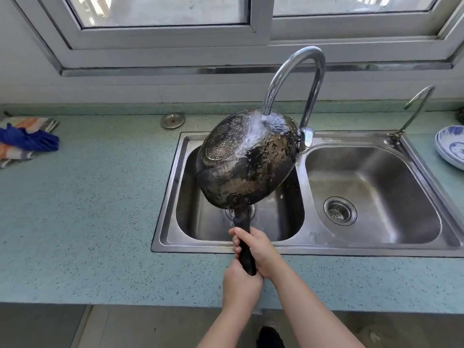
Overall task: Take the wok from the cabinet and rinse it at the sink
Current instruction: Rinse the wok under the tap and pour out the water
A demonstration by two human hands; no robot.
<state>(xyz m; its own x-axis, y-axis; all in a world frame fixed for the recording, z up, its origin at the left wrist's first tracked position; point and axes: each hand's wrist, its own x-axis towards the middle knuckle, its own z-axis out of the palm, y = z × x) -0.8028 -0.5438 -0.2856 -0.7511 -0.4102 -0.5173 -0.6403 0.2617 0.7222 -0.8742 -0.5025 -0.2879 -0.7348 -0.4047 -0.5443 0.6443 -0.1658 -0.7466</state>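
Head view. A stainless-steel double-bowl sink (376, 243) is set into a speckled pale-green countertop (100, 209); stamped lettering on its front rim is too small to read. The wok (247, 159), round, dark and mottled with burnt patches, is held bottom-up and tilted over the left bowl, its flat ringed base facing the camera. Water from the chrome gooseneck faucet (296, 71) strikes the upper part of the underside. Both hands are closed around the black wok handle (244, 247): the right hand (258, 252) higher, the left hand (241, 285) at the handle's end. The right bowl shows a perforated drain strainer (340, 210). A slimmer second tap (415, 111) stands at the sink's back right corner. Near the countertop's left edge lies a blue glove (30, 140) on a striped cloth (15, 154); at the right edge, blue-and-white plates (452, 146). A round metal cap (172, 120) sits behind the sink.
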